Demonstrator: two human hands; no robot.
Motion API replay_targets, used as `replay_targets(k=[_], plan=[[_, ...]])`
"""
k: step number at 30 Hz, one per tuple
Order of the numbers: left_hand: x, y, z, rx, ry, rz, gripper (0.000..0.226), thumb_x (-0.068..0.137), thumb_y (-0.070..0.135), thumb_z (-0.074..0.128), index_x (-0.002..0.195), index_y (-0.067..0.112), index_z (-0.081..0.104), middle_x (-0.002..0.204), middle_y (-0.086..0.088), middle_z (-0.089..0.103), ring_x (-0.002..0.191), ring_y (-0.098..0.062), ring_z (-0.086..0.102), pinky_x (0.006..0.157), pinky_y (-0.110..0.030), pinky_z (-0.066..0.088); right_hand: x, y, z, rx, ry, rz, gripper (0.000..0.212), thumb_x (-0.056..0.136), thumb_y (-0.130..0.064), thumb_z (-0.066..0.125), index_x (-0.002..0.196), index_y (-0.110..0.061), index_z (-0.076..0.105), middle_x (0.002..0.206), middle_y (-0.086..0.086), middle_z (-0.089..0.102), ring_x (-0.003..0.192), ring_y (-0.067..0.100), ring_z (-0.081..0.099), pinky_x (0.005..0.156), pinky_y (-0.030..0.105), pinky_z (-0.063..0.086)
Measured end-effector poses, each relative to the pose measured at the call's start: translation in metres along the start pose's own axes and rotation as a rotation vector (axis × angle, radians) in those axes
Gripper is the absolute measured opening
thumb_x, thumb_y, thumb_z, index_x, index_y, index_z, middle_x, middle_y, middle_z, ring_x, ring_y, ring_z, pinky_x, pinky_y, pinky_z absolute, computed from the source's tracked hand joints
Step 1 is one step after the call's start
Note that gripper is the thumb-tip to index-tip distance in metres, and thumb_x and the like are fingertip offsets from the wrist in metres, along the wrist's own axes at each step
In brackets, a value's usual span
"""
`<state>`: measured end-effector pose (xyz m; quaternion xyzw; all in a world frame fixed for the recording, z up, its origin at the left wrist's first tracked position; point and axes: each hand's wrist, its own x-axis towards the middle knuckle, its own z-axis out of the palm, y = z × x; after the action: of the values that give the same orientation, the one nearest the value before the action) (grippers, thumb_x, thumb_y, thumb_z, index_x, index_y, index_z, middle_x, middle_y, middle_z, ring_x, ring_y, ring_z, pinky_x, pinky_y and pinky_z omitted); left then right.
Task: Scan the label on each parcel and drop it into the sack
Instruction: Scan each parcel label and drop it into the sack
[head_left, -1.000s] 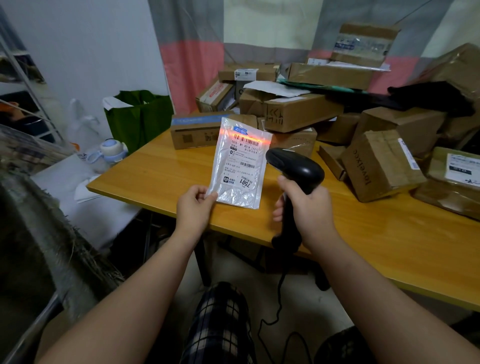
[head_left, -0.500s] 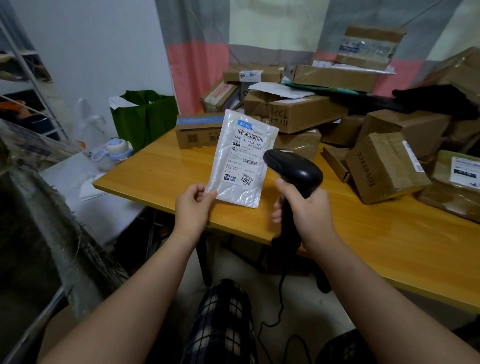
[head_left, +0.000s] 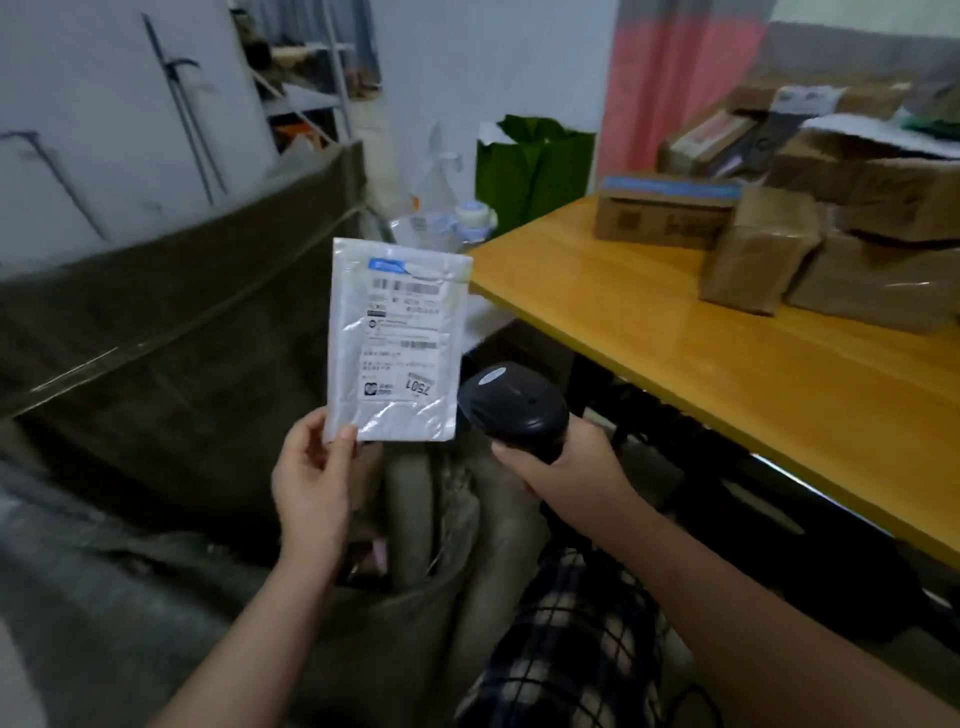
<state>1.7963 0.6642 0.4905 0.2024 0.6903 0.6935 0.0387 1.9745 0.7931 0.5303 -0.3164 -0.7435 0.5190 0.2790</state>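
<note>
We show the left hand (head_left: 311, 480) pinching the parcel (head_left: 397, 338) over the sack (head_left: 156, 343) at 8 o'clock, not yet dropped, the right hand (head_left: 569, 467) gripping the scanner (head_left: 511, 408), and judge the boxes (head_left: 831, 249) at 2 o'clock on the bench (head_left: 701, 374) unscanned.

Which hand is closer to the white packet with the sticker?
Left. The left hand pinches the white packet at its bottom corner; the right hand sits lower right of it, gripping the black scanner, apart from the packet.
</note>
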Motion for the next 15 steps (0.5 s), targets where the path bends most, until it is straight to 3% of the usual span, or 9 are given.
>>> replay_targets(k=[2, 4, 6, 9, 12, 15], plan=[[0.005, -0.016, -0.037, 0.105, 0.101, 0.018, 0.018, 0.093, 0.01, 0.059, 0.112, 0.008, 0.06, 0.094, -0.002, 0.064, 0.073, 0.013, 0.058, 0.072, -0.006, 0.047, 0.006, 0.008, 0.028, -0.038, -0.021, 0.023, 0.023, 0.077, -0.024, 0.079, 0.095, -0.02, 0.066, 0.09, -0.003, 0.071, 0.088, 0.011, 0.065, 0.079, 0.032, 0.052], [0.011, -0.032, -0.066, 0.205, 0.146, 0.014, 0.014, 0.094, 0.01, 0.058, 0.107, 0.007, 0.06, 0.095, -0.005, 0.062, 0.072, 0.015, 0.057, 0.069, -0.003, 0.044, 0.014, 0.016, 0.052, -0.153, -0.032, 0.01, 0.029, 0.076, -0.029, 0.079, 0.097, -0.016, 0.065, 0.094, -0.004, 0.065, 0.089, 0.012, 0.061, 0.079, 0.031, 0.05], [0.017, -0.048, -0.089, 0.286, 0.155, 0.01, 0.008, 0.094, 0.011, 0.058, 0.102, 0.013, 0.06, 0.095, -0.005, 0.063, 0.079, 0.003, 0.059, 0.071, -0.007, 0.044, 0.025, 0.024, 0.071, -0.252, -0.075, -0.033, 0.03, 0.074, -0.029, 0.08, 0.094, -0.012, 0.066, 0.102, -0.004, 0.052, 0.094, 0.011, 0.055, 0.083, 0.026, 0.047], [0.026, -0.07, -0.11, 0.458, 0.114, 0.049, 0.009, 0.092, 0.007, 0.059, 0.095, 0.016, 0.061, 0.092, -0.008, 0.062, 0.087, -0.021, 0.059, 0.078, -0.024, 0.043, 0.035, 0.039, 0.094, -0.383, -0.202, -0.021, 0.03, 0.076, -0.03, 0.079, 0.099, -0.013, 0.069, 0.115, -0.005, 0.038, 0.108, 0.01, 0.043, 0.093, 0.022, 0.037], [0.026, -0.072, -0.118, 0.665, 0.042, 0.133, 0.012, 0.084, -0.003, 0.059, 0.089, 0.007, 0.064, 0.088, -0.009, 0.055, 0.081, -0.015, 0.05, 0.076, -0.021, 0.035, 0.038, 0.053, 0.109, -0.455, -0.212, 0.014, 0.033, 0.077, -0.035, 0.078, 0.102, -0.016, 0.068, 0.124, -0.002, 0.037, 0.122, 0.018, 0.038, 0.104, 0.031, 0.035], [0.028, -0.07, -0.124, 0.779, -0.015, 0.153, 0.013, 0.077, -0.005, 0.062, 0.082, 0.006, 0.063, 0.084, -0.006, 0.049, 0.076, -0.021, 0.05, 0.075, -0.027, 0.038, 0.039, 0.058, 0.119, -0.438, -0.257, 0.067, 0.037, 0.08, -0.033, 0.076, 0.11, -0.016, 0.065, 0.12, -0.008, 0.032, 0.122, 0.014, 0.039, 0.097, 0.021, 0.033]])
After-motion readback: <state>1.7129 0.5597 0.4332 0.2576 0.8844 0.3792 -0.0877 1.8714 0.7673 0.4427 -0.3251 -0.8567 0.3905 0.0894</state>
